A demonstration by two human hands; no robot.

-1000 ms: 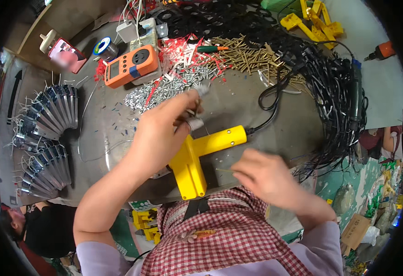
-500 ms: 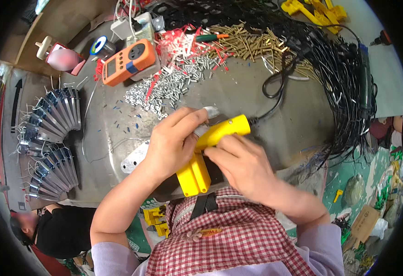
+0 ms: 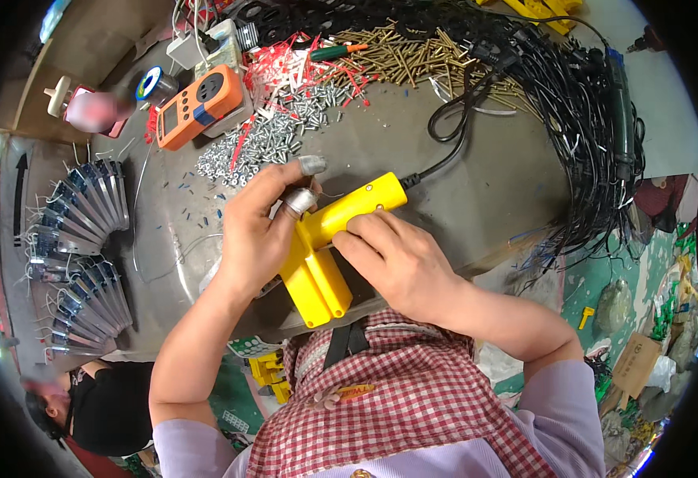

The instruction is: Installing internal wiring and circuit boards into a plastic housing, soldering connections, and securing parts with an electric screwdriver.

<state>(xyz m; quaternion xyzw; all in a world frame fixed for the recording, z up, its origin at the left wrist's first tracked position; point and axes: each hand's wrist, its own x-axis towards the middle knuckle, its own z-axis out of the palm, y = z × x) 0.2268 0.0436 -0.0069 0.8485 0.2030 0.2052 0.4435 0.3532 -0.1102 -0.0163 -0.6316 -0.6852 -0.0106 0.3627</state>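
A yellow plastic tool housing (image 3: 317, 283), with a round handle and a broader grooved body, is held over the near edge of the worktable. A black cable (image 3: 445, 169) runs out of the handle's far end. Against the left side of the housing is my left hand (image 3: 255, 227), its silver-wrapped thumb and forefinger spread above; the other fingers are hidden, apparently curled under it. My right hand (image 3: 401, 259) grips the handle from the near right, fingers bent against it. A thin wire shows by the left thumb tip.
Loose silver screws (image 3: 253, 143), brass rods (image 3: 413, 60) and red-and-white pieces (image 3: 285, 68) lie behind. An orange meter (image 3: 200, 107) stands back left, before a solder spool (image 3: 156, 84). Metal strips (image 3: 86, 207) fan out left; black cables (image 3: 580, 127) heap right. Another person (image 3: 114, 406) sits lower left.
My left thumb and forefinger have lifted off the handle and spread apart. The housing and both hands have shifted slightly left and away from me; the right hand keeps its grip.
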